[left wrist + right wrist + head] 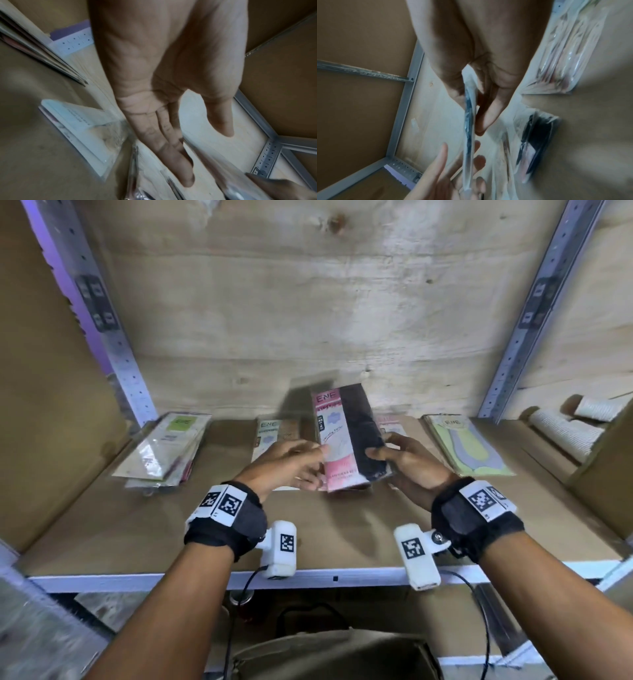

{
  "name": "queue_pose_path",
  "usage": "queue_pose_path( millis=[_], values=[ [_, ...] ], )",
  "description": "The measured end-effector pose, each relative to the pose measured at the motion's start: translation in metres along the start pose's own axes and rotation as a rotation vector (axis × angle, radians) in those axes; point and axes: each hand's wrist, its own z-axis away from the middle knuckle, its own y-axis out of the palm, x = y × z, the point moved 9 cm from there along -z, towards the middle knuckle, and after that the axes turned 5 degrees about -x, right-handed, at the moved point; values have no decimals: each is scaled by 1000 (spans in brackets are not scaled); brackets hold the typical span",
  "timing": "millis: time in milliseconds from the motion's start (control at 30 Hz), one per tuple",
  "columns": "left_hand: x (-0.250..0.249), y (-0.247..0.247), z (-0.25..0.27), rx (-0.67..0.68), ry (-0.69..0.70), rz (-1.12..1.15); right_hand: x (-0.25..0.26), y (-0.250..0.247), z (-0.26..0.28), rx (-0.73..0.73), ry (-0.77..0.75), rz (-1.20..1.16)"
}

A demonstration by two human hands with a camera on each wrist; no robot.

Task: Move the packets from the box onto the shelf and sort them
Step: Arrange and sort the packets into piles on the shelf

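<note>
A pink and black packet (346, 440) is held tilted above the cardboard-lined shelf (342, 529), at its middle. My right hand (397, 460) pinches its right edge between thumb and fingers; the right wrist view shows the packet (468, 135) edge-on in that right hand (488, 111). My left hand (294, 463) touches the packet's left edge. In the left wrist view the left hand's fingers (171, 155) are straight with the thumb spread, and the packet's edge (214, 162) runs beside them. On the shelf lie a green-label stack (164, 450), a pale-label packet (270, 433), a pink packet (390, 422) and a yellow-green packet (466, 446).
A brown box (335, 655) sits below the shelf's front edge, partly out of frame. Perforated metal uprights (130, 371) stand at both back corners. Ribbed white rolls (565, 429) lie in the neighbouring bay to the right. Cardboard walls close both sides.
</note>
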Motion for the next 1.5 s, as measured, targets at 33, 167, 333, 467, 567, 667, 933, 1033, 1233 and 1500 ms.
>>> queue_pose_path(
  millis=[33,167,333,467,567,667,933,1033,1233,1500],
  values=[
    [-1,2,-2,-3,20,16,1,2,-5,-25,2,4],
    [-5,-6,-14,-141,80,-22,-3,3,-29,-107,8,126],
    [1,-12,-33,-237,58,-30,7,-6,-63,-180,-20,663],
    [7,-13,-45,-272,22,-75,15,-10,-79,-188,-10,978],
    [12,-9,-52,-260,-3,-101,16,-12,-85,-189,16,1125],
    [18,-5,-57,-249,-38,-118,12,-13,-88,-191,56,1194],
    [31,-4,-66,-262,-94,-193,-1,-11,-94,-175,136,1272],
    [36,-6,-68,-265,-122,-209,-2,-9,-94,-170,137,1266],
    [38,-5,-68,-250,-145,-219,-6,-9,-98,-127,155,1306],
    [31,-11,-63,-265,-134,-272,1,-4,-96,-125,129,1381]
  ],
)
